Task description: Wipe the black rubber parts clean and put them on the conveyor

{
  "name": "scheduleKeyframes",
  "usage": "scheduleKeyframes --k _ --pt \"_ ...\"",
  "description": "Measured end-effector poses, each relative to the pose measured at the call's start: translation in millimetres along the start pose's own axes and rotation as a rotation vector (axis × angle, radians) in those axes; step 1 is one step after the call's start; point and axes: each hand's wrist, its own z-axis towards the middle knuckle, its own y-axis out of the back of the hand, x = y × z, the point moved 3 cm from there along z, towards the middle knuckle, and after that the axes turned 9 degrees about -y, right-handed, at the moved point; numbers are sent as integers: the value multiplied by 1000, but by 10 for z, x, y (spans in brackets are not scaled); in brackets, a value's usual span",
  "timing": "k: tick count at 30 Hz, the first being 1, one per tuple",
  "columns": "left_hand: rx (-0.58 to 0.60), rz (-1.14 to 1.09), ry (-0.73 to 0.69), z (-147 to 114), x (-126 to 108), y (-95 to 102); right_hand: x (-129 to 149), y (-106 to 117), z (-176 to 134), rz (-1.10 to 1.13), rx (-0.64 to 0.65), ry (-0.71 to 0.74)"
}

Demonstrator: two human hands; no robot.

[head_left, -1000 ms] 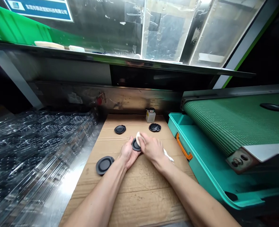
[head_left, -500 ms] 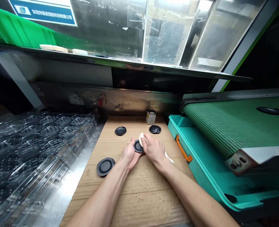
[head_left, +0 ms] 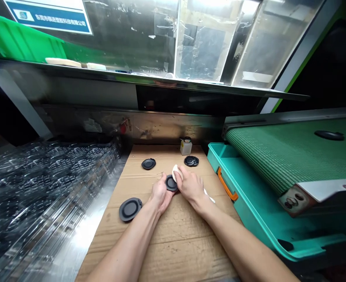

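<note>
Above the cardboard sheet [head_left: 173,243], my left hand [head_left: 160,192] grips a round black plastic part [head_left: 170,183] by its left edge and underside. My right hand [head_left: 190,185] is closed on a white pad [head_left: 175,170], pressed to the upper right rim of that part. Some of the pad is hidden by my fingers. Beside my left forearm lies a larger black disc [head_left: 130,209]. Farther back rest another black disc [head_left: 148,163] and a black ring-like part [head_left: 191,161]. Something white [head_left: 208,196] pokes out from behind my right wrist.
A small bottle [head_left: 186,146] stands at the cardboard's back edge. On the right, a teal bin [head_left: 249,211] with an orange handle sits below a green conveyor belt [head_left: 278,152] carrying black parts. Clear plastic trays [head_left: 44,188] are stacked left. A metal shelf [head_left: 149,77] overhangs the back.
The view has shifted slightly. Both hands keep their hold on the black part and the white pad, with barely any movement. Black parts on the conveyor sit slightly farther left in view.
</note>
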Motion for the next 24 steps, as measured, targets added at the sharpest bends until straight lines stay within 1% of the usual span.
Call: scheduleKeyframes --k 4,7,8,11,12,14,16,19,21,23,24 --pt "-38 10 -6 1 -4 12 27 16 -6 7 21 71" --pt "-15 13 -8 -3 -23 8 -12 24 -26 -14 32 -44" --pt "-11 12 -1 -6 -27 7 -12 23 -46 -14 36 -50" --pt "6 3 55 -19 -23 -1 20 14 -99 16 51 66" --pt "9 0 60 -22 -24 -5 8 18 -91 27 51 75" --pt "10 -6 41 -23 -38 -10 -79 54 -20 54 18 -3" --pt "-8 -9 28 -25 -62 -9 -210 118 80 95 -41 -95" --pt "-41 -38 34 -30 -125 -6 -403 200 183 138 -115 -165" --pt "-63 -80 27 -38 -186 -7 -497 207 202 133 -115 -216" --pt "-73 -126 27 -51 -245 -16 -538 178 195 129 -71 -248" --pt "-70 -145 29 -59 -273 -24 -535 158 187 137 -34 -237"
